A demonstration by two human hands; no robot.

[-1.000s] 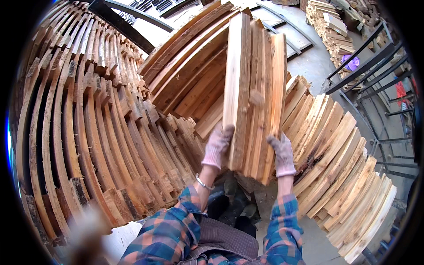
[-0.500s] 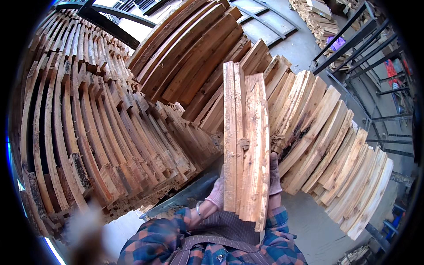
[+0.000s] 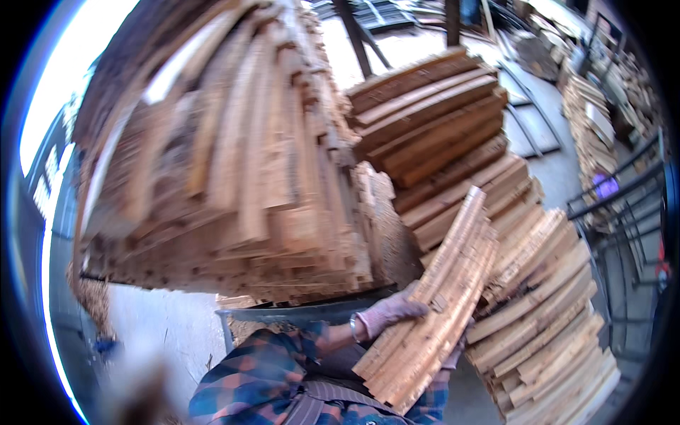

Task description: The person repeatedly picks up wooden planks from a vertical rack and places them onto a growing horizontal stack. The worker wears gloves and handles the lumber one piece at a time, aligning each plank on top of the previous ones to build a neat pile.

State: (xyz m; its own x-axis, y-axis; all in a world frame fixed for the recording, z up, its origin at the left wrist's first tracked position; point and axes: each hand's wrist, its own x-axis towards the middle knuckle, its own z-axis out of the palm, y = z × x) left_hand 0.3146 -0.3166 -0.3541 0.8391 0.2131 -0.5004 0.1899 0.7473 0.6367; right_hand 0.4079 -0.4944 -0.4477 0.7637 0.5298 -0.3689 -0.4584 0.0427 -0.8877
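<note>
A small bundle of rough wooden boards (image 3: 443, 283) is in front of my body, slanting with its far end to the right. My left hand (image 3: 397, 312), in a pale pink glove, grips its left edge, thumb on top and fingers partly hidden underneath. On the right edge my right hand (image 3: 457, 348) is closed round the boards and mostly hidden behind them. Just beyond and to the right lies a long row of stacked boards (image 3: 538, 319), close to the bundle.
A tall, motion-blurred pile of boards (image 3: 241, 170) rises on the left. Darker, wider planks (image 3: 432, 120) are stacked ahead. Below the left pile runs a dark metal edge (image 3: 304, 310) with sawdust beside it. Black metal frames (image 3: 627, 191) stand at the right.
The view has swung left, so the stacks appear farther right. The bundle has gone from nearly upright to slanting right. Both hands keep hold, and the left glove now shows more.
</note>
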